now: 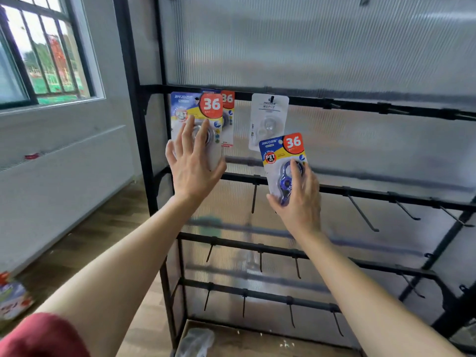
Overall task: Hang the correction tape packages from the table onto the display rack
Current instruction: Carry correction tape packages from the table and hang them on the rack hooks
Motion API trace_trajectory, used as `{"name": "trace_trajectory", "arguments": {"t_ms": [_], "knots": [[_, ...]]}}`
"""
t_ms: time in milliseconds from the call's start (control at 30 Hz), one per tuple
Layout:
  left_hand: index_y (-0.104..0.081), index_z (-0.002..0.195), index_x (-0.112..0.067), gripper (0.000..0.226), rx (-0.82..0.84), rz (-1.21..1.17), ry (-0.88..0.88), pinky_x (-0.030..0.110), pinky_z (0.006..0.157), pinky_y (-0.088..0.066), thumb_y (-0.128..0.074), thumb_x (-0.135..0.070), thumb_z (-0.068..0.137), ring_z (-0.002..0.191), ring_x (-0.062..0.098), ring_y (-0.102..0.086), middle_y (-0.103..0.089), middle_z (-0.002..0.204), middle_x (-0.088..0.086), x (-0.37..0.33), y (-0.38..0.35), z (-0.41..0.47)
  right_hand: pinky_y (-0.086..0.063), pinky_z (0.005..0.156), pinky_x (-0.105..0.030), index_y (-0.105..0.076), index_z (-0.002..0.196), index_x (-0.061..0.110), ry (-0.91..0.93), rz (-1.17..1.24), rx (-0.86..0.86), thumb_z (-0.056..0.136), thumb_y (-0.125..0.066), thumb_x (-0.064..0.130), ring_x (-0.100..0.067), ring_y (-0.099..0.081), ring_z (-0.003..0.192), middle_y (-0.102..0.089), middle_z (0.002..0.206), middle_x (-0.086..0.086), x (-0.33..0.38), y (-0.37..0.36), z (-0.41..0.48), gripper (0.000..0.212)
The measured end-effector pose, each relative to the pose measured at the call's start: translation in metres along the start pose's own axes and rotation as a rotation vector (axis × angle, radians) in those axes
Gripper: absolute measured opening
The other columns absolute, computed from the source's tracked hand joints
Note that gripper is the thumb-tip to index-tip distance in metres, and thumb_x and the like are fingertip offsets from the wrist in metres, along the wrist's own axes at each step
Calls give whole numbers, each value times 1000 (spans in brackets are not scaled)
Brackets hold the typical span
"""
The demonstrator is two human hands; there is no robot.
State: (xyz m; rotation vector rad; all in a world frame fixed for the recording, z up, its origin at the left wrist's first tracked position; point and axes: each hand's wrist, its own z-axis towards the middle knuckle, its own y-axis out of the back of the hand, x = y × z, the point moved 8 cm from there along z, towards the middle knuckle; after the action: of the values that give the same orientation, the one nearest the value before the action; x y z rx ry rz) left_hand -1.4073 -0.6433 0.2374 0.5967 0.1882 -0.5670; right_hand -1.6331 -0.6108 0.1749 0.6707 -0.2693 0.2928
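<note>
Left hand [193, 163], fingers straight and spread, lies flat on the front package [198, 109] at the left end of the display rack [360, 193] top bar. The hand hides the package's lower half, and its hook cannot be made out. A second package [228, 109] hangs behind, mostly covered. A reversed package [269, 117] hangs to the right. Right hand [300, 199] grips the blue-tape package [282, 155], overlapping the reversed one's lower corner.
</note>
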Motion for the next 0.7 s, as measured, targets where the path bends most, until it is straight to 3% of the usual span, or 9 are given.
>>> {"name": "trace_trajectory", "arguments": {"t_ms": [467,700], "knots": [[-28,147,-21,75,4,-31,-44,48,114,-13,-52,-47,81,140,27,-20,-18,156,8,17,-11,18,-33,107,-53,-27,148,9,-72,8,18,81,-70,43,-40,-27,138,-24,151,-24,-3,-8,16,87],[-20,149,-28,83,125,-3,-3,56,113,-13,-67,-38,82,144,32,-5,-5,158,9,25,-57,42,-35,105,-52,-25,148,9,-113,-7,-18,80,-71,42,-39,-27,137,-25,151,-23,-9,-10,24,88]]}}
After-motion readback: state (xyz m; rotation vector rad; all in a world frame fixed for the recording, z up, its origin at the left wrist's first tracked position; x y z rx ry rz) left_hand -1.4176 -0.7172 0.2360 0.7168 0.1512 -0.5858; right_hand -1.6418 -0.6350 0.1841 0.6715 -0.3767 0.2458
